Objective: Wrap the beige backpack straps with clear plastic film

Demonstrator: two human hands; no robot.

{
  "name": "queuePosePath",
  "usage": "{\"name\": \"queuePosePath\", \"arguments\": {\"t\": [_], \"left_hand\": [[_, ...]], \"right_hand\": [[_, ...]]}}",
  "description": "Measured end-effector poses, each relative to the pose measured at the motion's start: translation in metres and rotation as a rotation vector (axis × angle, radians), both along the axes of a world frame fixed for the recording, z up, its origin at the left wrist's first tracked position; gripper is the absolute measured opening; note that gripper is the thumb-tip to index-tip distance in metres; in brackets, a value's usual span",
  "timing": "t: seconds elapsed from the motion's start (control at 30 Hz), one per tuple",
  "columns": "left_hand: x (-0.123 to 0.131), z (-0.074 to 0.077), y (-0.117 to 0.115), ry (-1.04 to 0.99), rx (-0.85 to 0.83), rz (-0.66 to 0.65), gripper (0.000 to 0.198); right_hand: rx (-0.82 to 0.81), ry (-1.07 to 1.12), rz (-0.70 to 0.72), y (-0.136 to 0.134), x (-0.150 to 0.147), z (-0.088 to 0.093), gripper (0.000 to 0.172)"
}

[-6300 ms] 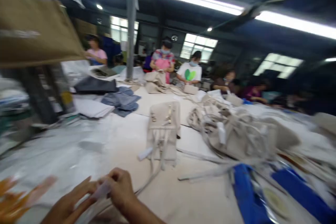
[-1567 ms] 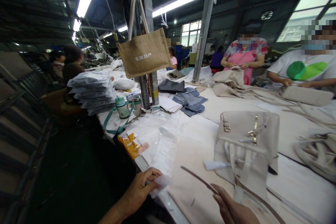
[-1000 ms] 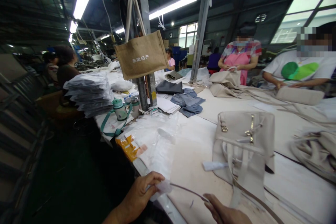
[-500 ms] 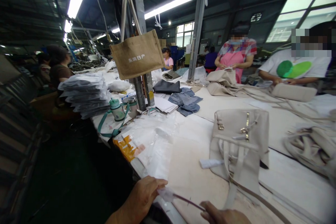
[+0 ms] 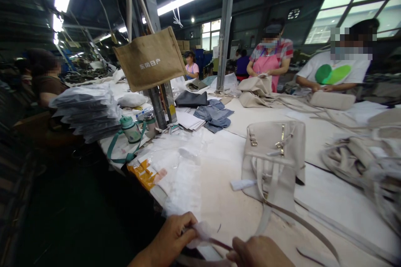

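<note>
A long pale surface (image 5: 225, 162) is seen running away from the viewer, with co-workers ranged along its far side, among them a person in a white shirt (image 5: 335, 74) and a person in pink (image 5: 268, 63). A brown jute tote (image 5: 151, 61) is hung against a post above the surface's left part, and a stack of plastic-wrapped packs (image 5: 86, 110) is piled below it near the left edge. A heap of beige bags (image 5: 360, 160) is spread at the right. A single beige backpack (image 5: 275, 156) is laid flat in the middle of the surface, its thin strap (image 5: 299, 223) trailing toward the near edge. Clear plastic sheeting (image 5: 181, 167) is spread left of the backpack, with an orange-printed packet (image 5: 144, 172) beside it and a green-capped bottle (image 5: 129, 128) further back. At the bottom of the view, the left hand (image 5: 171, 240) is closed in a pinch on a small white wad (image 5: 202, 231) wrapped about a dark strip (image 5: 221, 243). The right hand (image 5: 258, 252) is closed on the other end of that strip, just right of the wad, over the near edge of the surface.
</note>
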State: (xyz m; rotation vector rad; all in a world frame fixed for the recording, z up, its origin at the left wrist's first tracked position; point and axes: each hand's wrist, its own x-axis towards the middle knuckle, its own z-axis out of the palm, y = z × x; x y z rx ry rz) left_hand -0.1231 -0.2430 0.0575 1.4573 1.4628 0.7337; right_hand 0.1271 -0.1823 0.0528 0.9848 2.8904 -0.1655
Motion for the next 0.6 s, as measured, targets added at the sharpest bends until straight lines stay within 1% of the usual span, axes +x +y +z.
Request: {"name": "queuePosePath", "arguments": {"t": [0.07, 0.13, 0.2, 0.27, 0.3, 0.37, 0.4, 0.43, 0.47, 0.5, 0.53, 0.6], "left_hand": [[0.008, -0.001, 0.0, 0.012, -0.014, -0.026, 0.01], [0.015, -0.001, 0.001, 0.052, -0.015, -0.056, 0.01], [0.02, -0.002, 0.001, 0.108, 0.003, -0.089, 0.011], [0.019, -0.002, 0.002, 0.159, 0.031, -0.108, 0.011], [0.016, -0.002, 0.003, 0.18, 0.044, -0.109, 0.012], [0.008, -0.004, 0.004, 0.214, 0.068, -0.077, 0.012], [0.003, -0.004, 0.004, 0.227, 0.075, -0.053, 0.012], [-0.001, -0.005, 0.005, 0.234, 0.077, -0.028, 0.013], [-0.003, -0.006, 0.006, 0.238, 0.076, -0.008, 0.013], [-0.003, -0.006, 0.008, 0.242, 0.077, 0.004, 0.012], [-0.001, -0.005, 0.009, 0.249, 0.079, 0.002, 0.012], [0.01, -0.003, 0.014, 0.27, 0.094, -0.04, 0.011]], "right_hand": [[-0.031, 0.002, 0.012, -0.001, -0.011, 0.001, 0.011], [-0.086, 0.019, 0.015, -0.003, -0.025, -0.003, 0.006], [-0.145, 0.017, 0.018, -0.004, -0.036, -0.008, 0.005], [-0.199, 0.003, -0.021, -0.003, -0.038, -0.009, 0.013], [-0.245, 0.014, -0.048, -0.002, -0.034, -0.007, 0.02], [-0.355, 0.09, -0.118, 0.003, -0.015, -0.001, 0.033], [-0.403, 0.142, -0.155, 0.007, -0.002, 0.003, 0.034], [-0.436, 0.19, -0.185, 0.01, 0.011, 0.006, 0.029], [-0.449, 0.224, -0.213, 0.014, 0.022, 0.009, 0.021], [-0.44, 0.241, -0.242, 0.017, 0.03, 0.011, 0.013], [-0.421, 0.244, -0.267, 0.02, 0.034, 0.012, 0.009], [-0.41, 0.247, -0.28, 0.021, 0.028, 0.013, 0.011]]}}
